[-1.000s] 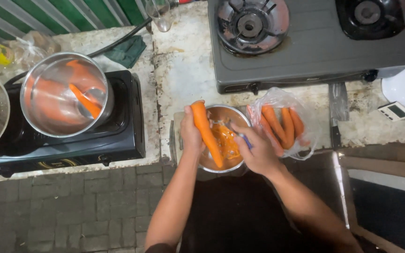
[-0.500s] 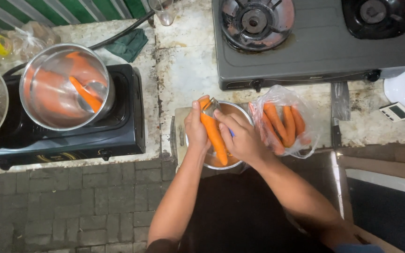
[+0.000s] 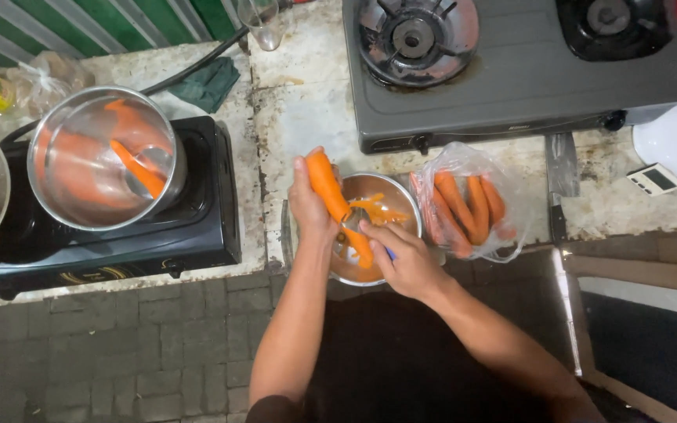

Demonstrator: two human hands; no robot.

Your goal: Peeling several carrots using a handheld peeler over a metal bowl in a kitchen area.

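Here the left hand (image 3: 309, 205) grips a carrot (image 3: 337, 202) slanted over a metal bowl (image 3: 375, 229) on the table (image 3: 307, 117), while the right hand (image 3: 405, 258) clenches a peeler (image 3: 386, 252) against its lower end.

Peeler (image 3: 386, 252): almost wholly hidden inside the right hand (image 3: 407, 262), only a blue tip showed | carrot (image 3: 337, 200): lower end covered by peel and fingers | steel bowl (image 3: 378, 229): near rim at 6 o'clock hidden by the wrist | white appliance (image 3: 671, 141) at 3 o'clock: cut by edge, possibly a rice cooker | left hand (image 3: 309, 205): palm unseen.
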